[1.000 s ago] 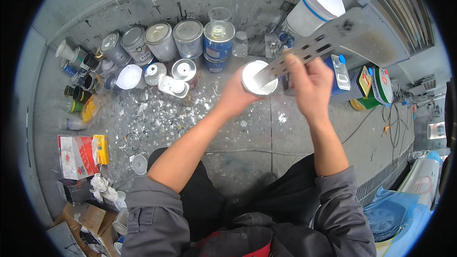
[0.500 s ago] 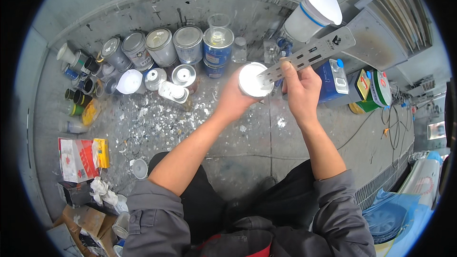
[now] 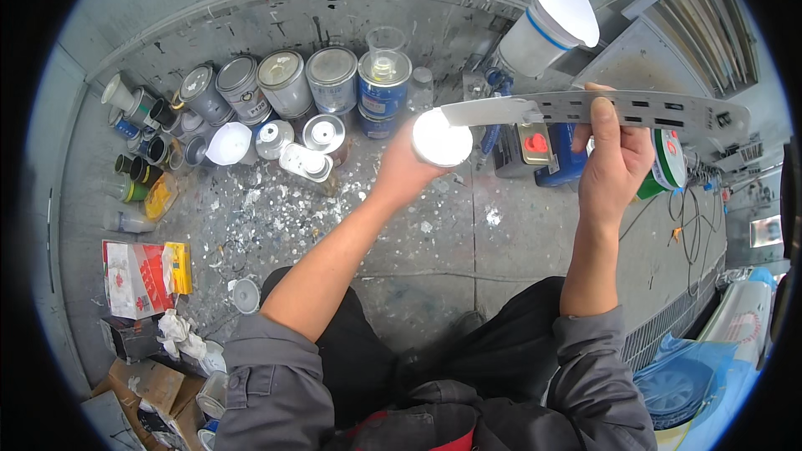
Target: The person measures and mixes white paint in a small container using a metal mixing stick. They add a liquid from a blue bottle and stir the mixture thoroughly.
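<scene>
My left hand (image 3: 399, 165) is wrapped round a cup (image 3: 443, 144) of bright white liquid, held over the floor. My right hand (image 3: 616, 154) grips a long, flat, slotted grey stick (image 3: 668, 113) with thumb on top and fingers behind. The stick lies nearly level, its white-smeared end at the cup's upper rim. Behind my left hand stand grey paint cans (image 3: 330, 83) and two stacked blue cans (image 3: 384, 92) with a clear cup on top.
Small pots (image 3: 144, 169) cluster at the left, above a red-and-white package (image 3: 134, 280) and cardboard (image 3: 150, 384). A white container (image 3: 535, 33) stands back right, near jugs (image 3: 560, 169) and a green drum (image 3: 668, 163). Loose hoses (image 3: 692, 234) and blue sheeting (image 3: 677, 384) are at right.
My right hand has moved to the right and the stick has swung from slanting down into the cup to nearly level at its rim. My left hand has shifted slightly left.
</scene>
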Motion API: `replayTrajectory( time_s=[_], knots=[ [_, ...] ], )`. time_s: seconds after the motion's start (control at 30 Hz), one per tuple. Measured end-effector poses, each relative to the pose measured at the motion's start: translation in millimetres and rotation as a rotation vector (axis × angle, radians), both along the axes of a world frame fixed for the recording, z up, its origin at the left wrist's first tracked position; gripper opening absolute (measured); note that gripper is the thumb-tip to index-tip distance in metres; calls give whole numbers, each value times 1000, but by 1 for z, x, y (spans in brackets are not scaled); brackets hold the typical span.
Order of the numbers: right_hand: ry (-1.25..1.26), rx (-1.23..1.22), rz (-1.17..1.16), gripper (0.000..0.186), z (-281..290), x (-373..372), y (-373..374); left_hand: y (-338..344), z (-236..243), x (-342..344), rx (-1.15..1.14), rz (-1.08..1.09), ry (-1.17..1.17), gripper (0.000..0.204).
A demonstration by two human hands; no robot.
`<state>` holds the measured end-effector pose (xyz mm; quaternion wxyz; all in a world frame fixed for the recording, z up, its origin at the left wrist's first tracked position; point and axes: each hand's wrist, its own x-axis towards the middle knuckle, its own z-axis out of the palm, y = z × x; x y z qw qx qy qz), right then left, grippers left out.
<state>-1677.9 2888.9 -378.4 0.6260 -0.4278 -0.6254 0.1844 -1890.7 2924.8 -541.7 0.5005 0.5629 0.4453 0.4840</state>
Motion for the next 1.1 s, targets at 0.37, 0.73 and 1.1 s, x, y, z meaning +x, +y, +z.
replayTrajectory(
  time_s=[0.37,0.73,1.1],
  knots=[
    [-49,184,-45,27,25,8,-16,-3,2,5,35,22,24,73],
    [-11,234,-41,27,36,12,-20,0,-9,6,37,11,13,81],
    [14,272,-9,28,39,14,-24,-1,-8,9,1,-10,0,84]
  ],
)
